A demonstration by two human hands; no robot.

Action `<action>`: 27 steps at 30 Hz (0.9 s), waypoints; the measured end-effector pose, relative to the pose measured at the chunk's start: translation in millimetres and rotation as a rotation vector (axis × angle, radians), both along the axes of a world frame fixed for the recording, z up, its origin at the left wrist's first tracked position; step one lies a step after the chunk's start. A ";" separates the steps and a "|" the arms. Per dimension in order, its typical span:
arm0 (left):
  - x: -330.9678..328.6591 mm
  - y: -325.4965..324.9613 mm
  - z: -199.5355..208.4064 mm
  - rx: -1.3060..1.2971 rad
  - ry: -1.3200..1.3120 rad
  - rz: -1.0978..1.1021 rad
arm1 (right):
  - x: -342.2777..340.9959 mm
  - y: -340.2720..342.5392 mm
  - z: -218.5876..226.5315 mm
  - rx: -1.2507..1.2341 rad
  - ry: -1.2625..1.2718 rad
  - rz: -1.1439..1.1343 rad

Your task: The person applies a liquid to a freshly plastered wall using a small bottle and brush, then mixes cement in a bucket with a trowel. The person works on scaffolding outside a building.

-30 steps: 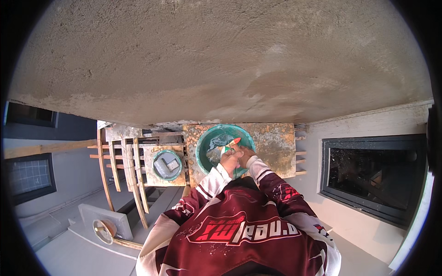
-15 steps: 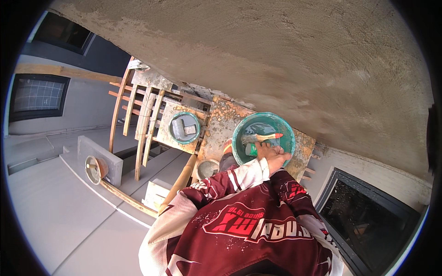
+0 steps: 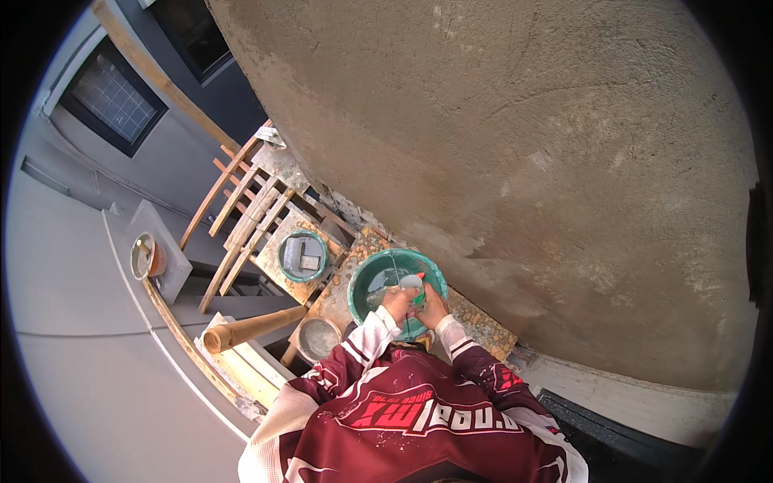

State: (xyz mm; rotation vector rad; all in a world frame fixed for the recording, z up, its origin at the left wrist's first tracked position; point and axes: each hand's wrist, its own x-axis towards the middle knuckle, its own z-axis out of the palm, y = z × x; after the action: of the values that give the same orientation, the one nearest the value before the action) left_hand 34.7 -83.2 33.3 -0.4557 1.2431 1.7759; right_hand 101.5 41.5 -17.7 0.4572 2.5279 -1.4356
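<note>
My two hands are together above the large green bucket (image 3: pixel 360 278), which holds greyish liquid. My left hand (image 3: pixel 397 304) is closed around one side of a small green container with a pale, greyish round end (image 3: pixel 411 282). My right hand (image 3: pixel 434 307) closes on the container's other side, its fingers partly hidden. A small red tip (image 3: pixel 421 275) shows at the container's far edge; it looks like the end of the brush handle, though most of it is hidden. Whether a hand grips that too, I cannot tell.
A smaller green bucket (image 3: pixel 303 256) with grey blocks stands left on stained planks (image 3: pixel 475 324). Nearer are a grey-crusted bowl (image 3: pixel 319 338) and a bamboo pole (image 3: pixel 258 328). Wooden bars (image 3: pixel 245 229) extend farther left. A rough plastered wall (image 3: pixel 515 161) rises along the right.
The view has turned and shifted. My hands have come together with the green container between them; earlier it was low in the bucket by my left hand, with the brush lying beyond.
</note>
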 end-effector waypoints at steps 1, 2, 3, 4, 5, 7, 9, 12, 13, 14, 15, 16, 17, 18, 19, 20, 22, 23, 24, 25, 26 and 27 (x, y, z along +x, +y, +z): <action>1.4 -1.3 -3.3 -0.035 0.001 0.014 | 5.6 14.1 5.1 0.031 -0.035 0.045; 5.0 -5.1 -13.3 -0.078 -0.006 0.041 | 6.9 25.9 8.1 0.049 -0.059 0.077; 6.9 -5.8 -21.4 -0.058 -0.021 0.099 | 7.2 36.9 10.5 0.066 -0.085 0.104; 10.0 -8.3 -29.0 -0.041 -0.038 0.162 | 7.3 44.5 12.7 0.080 -0.115 0.135; 15.0 -10.7 -29.6 -0.025 -0.064 0.223 | 0.7 51.8 33.6 0.126 -0.097 0.212; 24.5 -8.2 -25.1 -0.019 -0.051 0.276 | -27.2 63.4 83.0 0.196 -0.051 0.274; 33.1 0.2 -16.1 -0.018 -0.036 0.315 | -67.9 75.2 140.9 0.260 0.336 0.179; 44.4 -13.2 3.2 -0.033 -0.051 0.383 | -103.9 66.2 297.8 -0.095 0.657 0.050; 47.1 -11.1 10.4 -0.025 -0.052 0.388 | -111.0 76.4 319.5 -0.163 0.782 0.020; 47.1 -12.3 16.7 -0.021 -0.054 0.400 | -111.4 81.0 340.9 -0.200 0.826 -0.022; 47.1 -14.3 21.3 -0.017 -0.054 0.411 | -109.9 87.1 344.3 -0.215 0.813 -0.030; 45.8 -17.5 22.4 -0.003 -0.052 0.420 | -109.4 93.6 346.3 -0.229 0.802 -0.037; 44.7 -20.4 20.9 0.013 -0.054 0.427 | -108.3 99.9 334.7 -0.222 0.800 -0.031; 42.2 -18.9 19.5 0.034 -0.059 0.423 | -105.1 108.9 308.8 -0.207 0.798 -0.032; 40.4 -18.0 19.2 0.038 -0.058 0.422 | -101.3 116.6 280.3 -0.198 0.791 -0.029; 40.8 -21.0 20.4 0.036 -0.058 0.435 | -93.9 121.1 253.0 -0.140 0.690 -0.002; 38.7 -22.5 18.3 0.036 -0.068 0.441 | -66.4 126.2 197.5 -0.276 0.605 -0.014; 37.6 -25.8 13.6 0.028 -0.079 0.443 | -50.8 129.8 167.1 -0.152 0.583 -0.055; 36.2 -26.4 11.2 0.023 -0.090 0.437 | -35.3 141.1 127.8 -0.074 0.553 -0.053; 33.5 -26.0 11.2 0.011 -0.089 0.432 | -15.0 149.9 96.7 -0.017 0.476 -0.046; 32.4 -28.9 13.7 -0.007 -0.089 0.437 | 7.5 150.8 75.6 0.042 0.402 -0.056; 31.5 -30.7 16.7 -0.028 -0.090 0.430 | 32.0 155.8 51.5 0.179 0.368 -0.066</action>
State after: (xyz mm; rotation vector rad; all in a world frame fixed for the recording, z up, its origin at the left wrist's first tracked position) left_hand 66.1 -113.9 50.0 -0.8608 1.1680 2.0680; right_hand 133.4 197.3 33.8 0.3319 2.9749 -1.4341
